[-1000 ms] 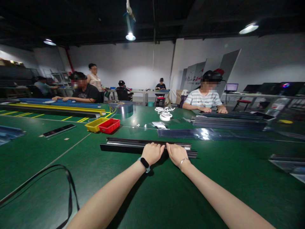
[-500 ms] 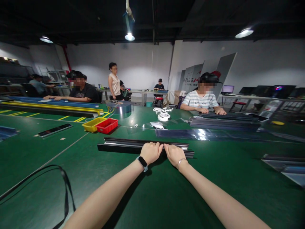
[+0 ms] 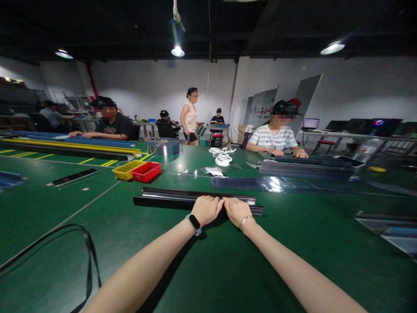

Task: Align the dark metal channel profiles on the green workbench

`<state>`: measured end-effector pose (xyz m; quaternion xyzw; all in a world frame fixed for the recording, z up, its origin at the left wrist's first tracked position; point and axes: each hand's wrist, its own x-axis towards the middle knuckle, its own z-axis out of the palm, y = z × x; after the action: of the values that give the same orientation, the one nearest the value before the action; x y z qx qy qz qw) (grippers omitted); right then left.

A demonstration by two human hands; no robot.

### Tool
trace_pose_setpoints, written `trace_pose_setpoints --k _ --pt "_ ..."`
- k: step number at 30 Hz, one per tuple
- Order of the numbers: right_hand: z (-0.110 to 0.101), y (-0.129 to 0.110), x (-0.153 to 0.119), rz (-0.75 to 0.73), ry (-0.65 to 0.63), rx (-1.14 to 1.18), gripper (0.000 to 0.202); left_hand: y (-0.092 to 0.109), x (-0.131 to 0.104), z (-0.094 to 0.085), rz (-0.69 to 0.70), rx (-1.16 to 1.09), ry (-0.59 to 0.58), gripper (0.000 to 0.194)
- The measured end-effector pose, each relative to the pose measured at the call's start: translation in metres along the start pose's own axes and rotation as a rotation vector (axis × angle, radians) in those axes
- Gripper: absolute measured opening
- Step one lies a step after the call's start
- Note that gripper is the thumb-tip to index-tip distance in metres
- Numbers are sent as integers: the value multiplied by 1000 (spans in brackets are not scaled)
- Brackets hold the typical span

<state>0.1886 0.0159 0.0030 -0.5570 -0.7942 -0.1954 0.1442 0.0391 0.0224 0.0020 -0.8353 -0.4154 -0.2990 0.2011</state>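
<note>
A long black channel profile (image 3: 169,199) lies crosswise on the green table, with a shiny strip along its inside. My left hand (image 3: 206,209), with a watch at the wrist, is closed over the profile right of its middle. Close beside it my right hand (image 3: 237,210), wearing a bracelet, grips the same profile nearer its right end. The thumbs of both hands almost meet. My fingertips are hidden behind the profile's far side.
Left of the profile are a red bin (image 3: 146,172), a yellow bin (image 3: 127,170) and a phone (image 3: 75,177). Beyond it lie clear plastic strips (image 3: 241,183) and white coils (image 3: 223,160). A black strap (image 3: 88,243) lies front left. Co-workers sit across the table.
My hands stay on the black profile with hardly any movement. In the background a standing person has walked to the right.
</note>
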Motion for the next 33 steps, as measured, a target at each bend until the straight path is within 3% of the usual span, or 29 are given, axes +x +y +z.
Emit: trace_pose_setpoints --k 4,14,24,33 --pt "0 0 1 -12 -2 -1 39 1 1 -4 -11 2 28 30" --pt "-1 1 1 65 3 1 45 -1 -1 5 39 -17 -32 33" --pt "0 -2 5 111 -64 -3 51 3 2 -6 34 -28 21 28" --pt "-1 0 5 111 -58 -9 51 0 -1 5 10 13 -45 36"
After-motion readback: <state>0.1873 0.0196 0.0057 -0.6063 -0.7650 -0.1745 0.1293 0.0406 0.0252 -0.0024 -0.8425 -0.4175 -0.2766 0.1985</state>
